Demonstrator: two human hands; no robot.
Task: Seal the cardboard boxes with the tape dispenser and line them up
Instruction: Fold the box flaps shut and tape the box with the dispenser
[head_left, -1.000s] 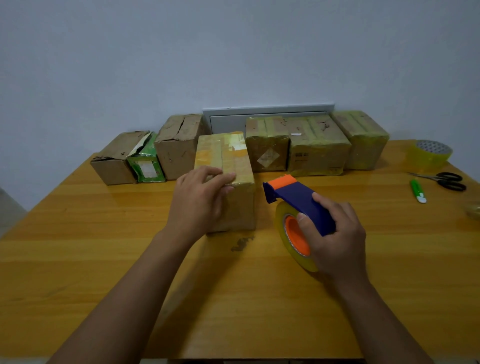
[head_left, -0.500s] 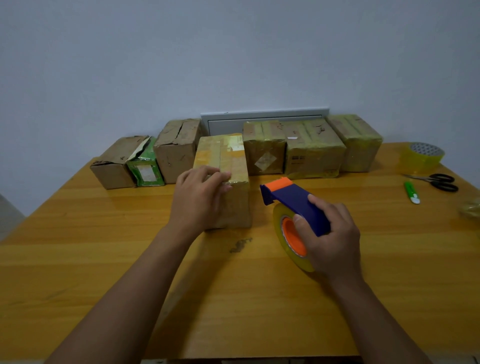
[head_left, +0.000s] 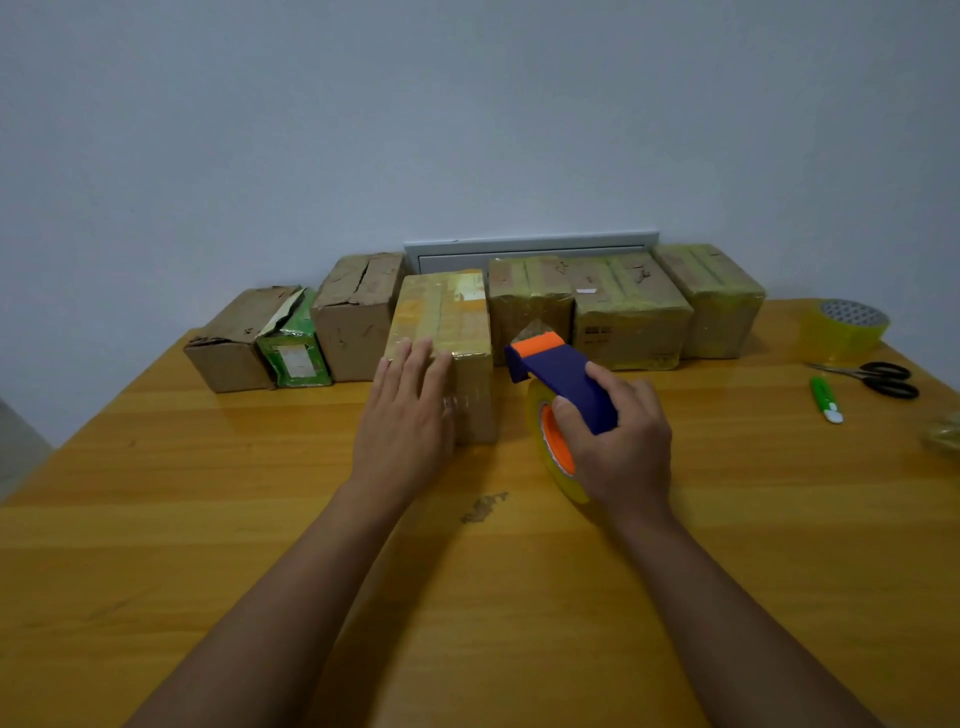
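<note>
A taped cardboard box (head_left: 451, 318) lies lengthways on the wooden table (head_left: 208, 519), its far end between the boxes of the back row. My left hand (head_left: 406, 415) presses flat against its near end with straight fingers. My right hand (head_left: 618, 441) grips the blue and orange tape dispenser (head_left: 558, 384), which holds a yellowish tape roll and stands just right of the box. To the right in the row stand three taped boxes (head_left: 628, 312). At the left are an untaped brown box (head_left: 358, 312), a green carton (head_left: 296, 348) and another brown box (head_left: 234, 343).
A spare tape roll (head_left: 844, 330), black scissors (head_left: 878, 376) and a green utility knife (head_left: 825, 397) lie at the table's right side. A crumpled bit of tape (head_left: 943, 439) sits at the right edge. A white wall panel (head_left: 530, 249) runs behind the boxes.
My left hand has flattened and pushed the taped box away from me toward the back row. My right hand and the dispenser moved forward a little alongside it.
</note>
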